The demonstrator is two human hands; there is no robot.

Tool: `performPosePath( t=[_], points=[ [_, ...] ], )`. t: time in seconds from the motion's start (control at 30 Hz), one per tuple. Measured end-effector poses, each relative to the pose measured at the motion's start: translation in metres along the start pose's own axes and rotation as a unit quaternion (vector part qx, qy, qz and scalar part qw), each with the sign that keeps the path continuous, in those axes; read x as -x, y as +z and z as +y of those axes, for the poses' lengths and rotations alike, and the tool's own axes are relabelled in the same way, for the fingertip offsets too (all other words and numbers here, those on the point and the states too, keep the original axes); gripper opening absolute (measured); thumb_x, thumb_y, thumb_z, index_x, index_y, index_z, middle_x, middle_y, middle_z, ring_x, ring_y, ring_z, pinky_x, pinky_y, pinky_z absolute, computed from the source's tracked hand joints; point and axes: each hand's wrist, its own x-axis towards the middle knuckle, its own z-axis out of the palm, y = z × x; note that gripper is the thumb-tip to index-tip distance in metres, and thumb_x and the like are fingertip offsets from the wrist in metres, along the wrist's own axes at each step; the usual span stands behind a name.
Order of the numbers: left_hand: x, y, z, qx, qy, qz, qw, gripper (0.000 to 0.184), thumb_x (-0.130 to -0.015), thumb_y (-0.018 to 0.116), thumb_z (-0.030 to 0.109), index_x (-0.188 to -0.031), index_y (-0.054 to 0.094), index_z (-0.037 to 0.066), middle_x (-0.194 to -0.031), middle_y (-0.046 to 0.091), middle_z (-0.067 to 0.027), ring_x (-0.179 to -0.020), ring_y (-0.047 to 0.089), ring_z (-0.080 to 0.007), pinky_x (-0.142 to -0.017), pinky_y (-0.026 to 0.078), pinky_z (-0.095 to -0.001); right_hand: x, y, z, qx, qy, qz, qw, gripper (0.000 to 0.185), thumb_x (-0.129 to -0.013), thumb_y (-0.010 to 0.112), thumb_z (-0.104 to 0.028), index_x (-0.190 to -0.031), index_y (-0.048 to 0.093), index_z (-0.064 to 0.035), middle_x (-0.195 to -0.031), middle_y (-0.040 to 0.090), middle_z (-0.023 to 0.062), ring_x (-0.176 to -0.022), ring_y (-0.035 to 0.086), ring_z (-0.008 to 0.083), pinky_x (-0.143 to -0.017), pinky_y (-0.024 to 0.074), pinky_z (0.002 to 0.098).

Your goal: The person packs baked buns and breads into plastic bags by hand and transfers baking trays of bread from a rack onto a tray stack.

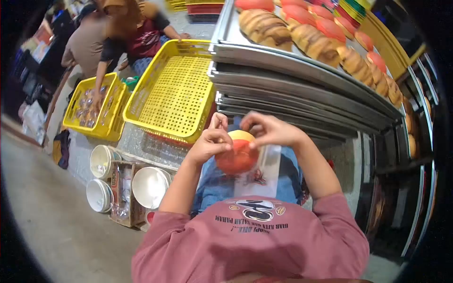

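Over my lap hangs a round bun (236, 160) with a red top and a yellow edge, somewhat blurred, seemingly inside a clear plastic bag. My left hand (211, 144) is closed, thumb and fingers pinching at the upper left of the bun. On the other side, my right hand (270, 131) is also closed, with thumb and curled fingers at the bun's upper right. The bag's edges are too faint to follow. Below the bun, white plastic sheets (257, 186) with red print lie on my lap.
To my right rises a stack of metal trays (302, 89), topped with striped brown breads (314, 43) and red buns (330, 27). A yellow crate (174, 99) stands ahead left. A person reaches into a smaller yellow crate (94, 125) of wrapped items. White buckets (150, 187) flank a carton (123, 188).
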Motion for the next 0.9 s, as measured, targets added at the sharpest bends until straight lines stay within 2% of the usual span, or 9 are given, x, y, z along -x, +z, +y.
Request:
performPosePath(
  t=[0.13,0.23,0.3,0.33,0.4,0.47,0.63,0.77,0.9],
  points=[
    [0.002,0.004,0.021,-0.088,0.034,-0.031,0.995,0.021,-0.058,0.076,0.024,-0.066,0.064,0.008,-0.085,0.028,-0.0032,-0.087,0.031,-0.0177,-0.083,0.024,-0.0303,-0.014,0.041,-0.019,0.277,-0.034,-0.227,0.933,0.056,-0.076,0.059,-0.048,-0.106,0.053,-0.0006,-0.089,0.059,0.0192,-0.087,0.058,0.0288,-0.077,0.0452,0.034],
    [0.006,-0.015,0.046,-0.185,0.052,-0.003,0.981,0.019,-0.06,0.074,0.023,-0.067,0.063,0.009,-0.085,0.027,-0.0036,-0.088,0.031,-0.0189,-0.083,0.026,-0.0297,-0.036,0.046,-0.039,0.332,-0.052,-0.284,0.898,0.047,-0.086,0.047,-0.04,-0.115,0.051,-0.0025,-0.099,0.06,0.017,-0.089,0.058,0.0312,-0.079,0.0444,0.0372],
    [0.014,-0.035,0.065,-0.326,0.064,0.173,0.927,0.015,-0.065,0.07,0.019,-0.078,0.066,0.012,-0.098,0.035,-0.0066,-0.101,0.034,-0.0211,-0.089,0.028,-0.034,-0.052,0.04,-0.051,0.295,-0.038,-0.164,0.941,0.039,-0.09,0.041,-0.034,-0.116,0.052,-0.0083,-0.099,0.06,0.0165,-0.087,0.058,0.0306,-0.078,0.045,0.0366],
    [0.023,-0.051,0.069,-0.376,0.098,0.267,0.882,0.015,-0.069,0.066,0.013,-0.084,0.065,0.011,-0.106,0.038,-0.0072,-0.101,0.037,-0.0207,-0.089,0.029,-0.034,-0.063,0.039,-0.076,0.296,0.121,-0.149,0.936,0.035,-0.09,0.04,-0.033,-0.116,0.054,-0.0128,-0.103,0.059,0.0171,-0.086,0.058,0.0309,-0.079,0.0448,0.0364],
    [0.049,-0.062,0.084,-0.211,0.105,0.448,0.862,0.009,-0.077,0.056,0.005,-0.085,0.06,0.007,-0.108,0.039,-0.0066,-0.095,0.042,-0.0151,-0.085,0.033,-0.0274,-0.097,0.025,-0.064,0.349,0.071,-0.072,0.932,0.033,-0.09,0.041,-0.03,-0.115,0.055,-0.0141,-0.102,0.058,0.0182,-0.087,0.058,0.0297,-0.078,0.0457,0.0357],
    [0.068,-0.068,0.083,-0.192,0.161,0.532,0.809,0.004,-0.082,0.05,0.008,-0.081,0.053,0.005,-0.098,0.045,-0.0066,-0.087,0.044,-0.0144,-0.079,0.035,-0.0253,-0.144,0.01,-0.035,0.158,0.058,-0.026,0.985,0.04,-0.089,0.041,-0.034,-0.12,0.048,-0.009,-0.103,0.055,0.0133,-0.086,0.057,0.0273,-0.066,0.052,0.0329],
    [0.086,-0.059,0.026,-0.246,0.042,0.458,0.853,0.003,-0.081,0.054,0.007,-0.081,0.054,0.003,-0.086,0.046,-0.0031,-0.082,0.045,-0.0124,-0.073,0.037,-0.0246,-0.244,0.025,0.008,-0.209,0.09,0.094,0.969,0.055,-0.086,0.046,-0.047,-0.121,0.046,-0.0051,-0.119,0.044,0.0195,-0.106,0.047,0.0247,-0.079,0.0466,0.0417],
    [0.067,-0.03,-0.001,-0.259,-0.135,0.309,0.905,0.016,-0.08,0.057,0.014,-0.091,0.056,0.002,-0.087,0.051,-0.0063,-0.079,0.049,-0.0151,-0.074,0.039,-0.0268,-0.231,0.037,0.011,-0.011,0.066,0.046,0.997,0.06,-0.083,0.054,-0.04,-0.126,0.04,-0.0005,-0.127,0.043,0.0166,-0.115,0.042,0.0266,-0.092,0.039,0.0358],
    [0.036,0.001,-0.028,-0.466,-0.032,0.17,0.868,0.034,-0.078,0.058,0.027,-0.101,0.055,0.003,-0.093,0.052,-0.0153,-0.085,0.05,-0.0317,-0.077,0.04,-0.0376,-0.138,0.024,0.013,0.13,-0.023,0.021,0.991,0.048,-0.084,0.055,-0.035,-0.119,0.049,-0.0028,-0.115,0.055,0.0111,-0.105,0.051,0.0177,-0.089,0.0399,0.0299]
  ],
)
